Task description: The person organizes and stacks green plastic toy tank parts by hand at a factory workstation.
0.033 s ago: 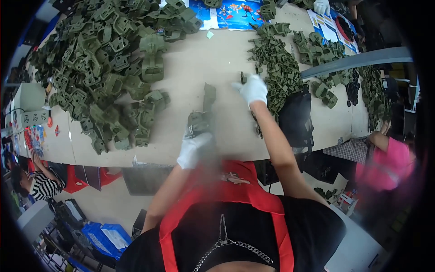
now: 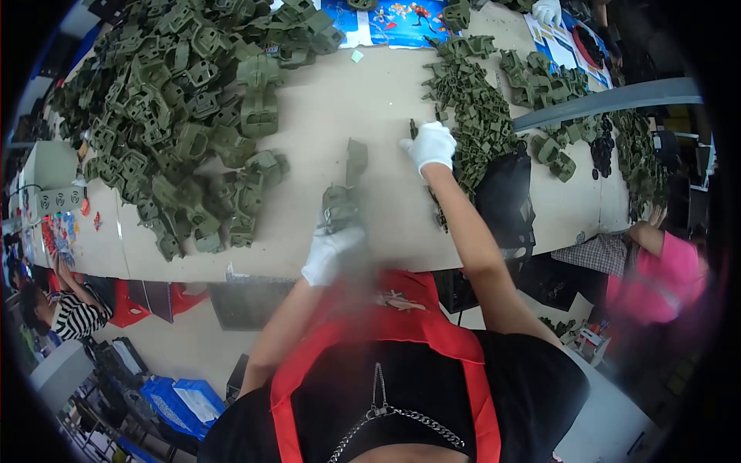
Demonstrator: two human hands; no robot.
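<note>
Gloves of white cloth covered both our hands. Our left hand (image 2: 332,251) was clenched around an olive-green plastic part (image 2: 342,197) that stood up over the near edge of the counter (image 2: 370,100). Our right hand (image 2: 429,145) reached farther across, fingers pinched on a small dark green piece (image 2: 413,128) just beside a heap of small green parts (image 2: 475,108). To our left a far larger pile of bulky green housings (image 2: 177,100) spread over the pale beige counter, well apart from the right heap. Colourful printed sheets (image 2: 390,19) lay at the far edge, and a grey bar (image 2: 610,99) crossed the right end of the counter. Below the near edge we saw a black bin (image 2: 505,193), a red stool (image 2: 123,301) and blue crates (image 2: 181,401) on the floor. A person in pink (image 2: 660,278) sat to our right, another in stripes (image 2: 73,316) to our left.
</note>
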